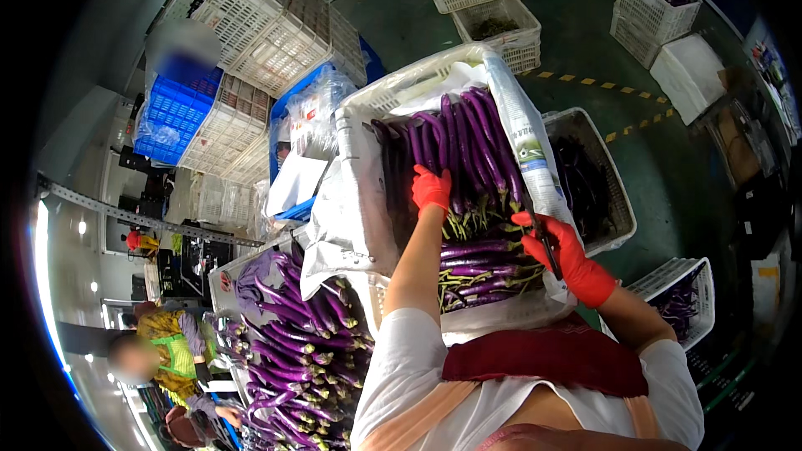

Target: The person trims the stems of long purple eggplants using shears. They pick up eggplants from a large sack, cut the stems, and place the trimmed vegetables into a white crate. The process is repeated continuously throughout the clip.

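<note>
My left hand [432,189], in a red rubber glove, rests on the long purple eggplants [479,138] inside a newspaper-lined white plastic crate [413,91]. Its fingertips are partly hidden, so I cannot tell whether it grips one. In my right hand [567,257], also red-gloved, is a slim dark hand tool [546,241], held at the crate's right side; its exact kind is unclear. The upper eggplants lie lengthwise with green stems towards me. Nearer my body, other eggplants [479,262] lie crosswise in the same crate.
Many loose eggplants [307,357] cover a table at left. A crate of dark eggplants [583,181] stands right of mine, another crate [680,304] lower right. Stacked crates [276,31] and a blue bin [307,208] stand upper left. A co-worker [169,351] is at far left.
</note>
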A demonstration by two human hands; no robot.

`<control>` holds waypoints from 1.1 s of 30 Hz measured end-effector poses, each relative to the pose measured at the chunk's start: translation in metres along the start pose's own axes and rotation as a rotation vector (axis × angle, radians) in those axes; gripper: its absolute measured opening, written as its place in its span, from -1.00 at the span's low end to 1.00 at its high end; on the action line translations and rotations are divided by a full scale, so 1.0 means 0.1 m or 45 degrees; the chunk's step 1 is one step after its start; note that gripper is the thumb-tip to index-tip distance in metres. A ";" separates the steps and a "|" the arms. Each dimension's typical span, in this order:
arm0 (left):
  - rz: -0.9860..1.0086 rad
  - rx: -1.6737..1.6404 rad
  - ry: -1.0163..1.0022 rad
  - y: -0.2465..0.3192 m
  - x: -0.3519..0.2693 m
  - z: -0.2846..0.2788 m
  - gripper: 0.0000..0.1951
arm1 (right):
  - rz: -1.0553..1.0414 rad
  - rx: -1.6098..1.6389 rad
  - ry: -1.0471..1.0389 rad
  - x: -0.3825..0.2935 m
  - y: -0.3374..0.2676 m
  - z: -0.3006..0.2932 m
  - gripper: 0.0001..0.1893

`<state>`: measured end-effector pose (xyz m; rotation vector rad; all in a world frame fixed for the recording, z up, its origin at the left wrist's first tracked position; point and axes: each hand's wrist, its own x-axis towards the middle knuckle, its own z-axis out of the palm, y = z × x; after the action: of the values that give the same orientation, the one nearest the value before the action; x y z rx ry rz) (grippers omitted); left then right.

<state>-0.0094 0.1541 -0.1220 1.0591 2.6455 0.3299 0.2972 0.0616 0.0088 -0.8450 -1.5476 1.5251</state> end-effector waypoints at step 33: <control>0.375 -0.909 0.665 -0.10 -0.49 -0.04 -0.14 | 0.177 0.103 -0.120 0.06 -0.18 -0.13 -0.56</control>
<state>0.0167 0.1126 -0.1134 1.1962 2.3834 1.6560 0.3069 0.0715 0.0270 -0.8606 -1.5097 1.7383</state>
